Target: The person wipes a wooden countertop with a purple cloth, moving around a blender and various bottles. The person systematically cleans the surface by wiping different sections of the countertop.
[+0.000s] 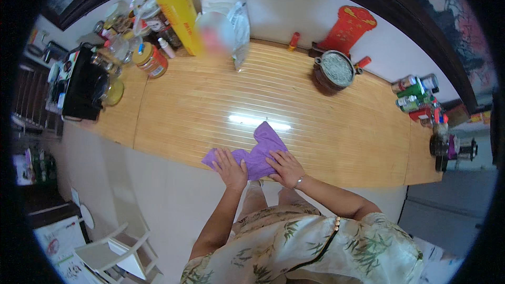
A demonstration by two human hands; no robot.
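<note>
A purple cloth point(258, 159) lies crumpled at the front edge of the wooden table point(200, 100), one corner pointing away from me. My left hand point(230, 169) rests flat on its left part, fingers stretched out. On its right part lies my right hand point(286, 168), with the fingers spread and a bracelet at the wrist. Both palms face down, and neither hand grips the cloth. Past the cloth, a light's bright reflection shows on the ribbed tabletop.
Jars and bottles crowd the back left, with a peanut-coloured jar point(150, 60) and a tall yellow tube point(178, 13). A dark pot point(335, 70) stands at the back right before a red plaque point(348, 29). Bottles point(415, 94) line the right end. A white chair point(118, 250) stands lower left.
</note>
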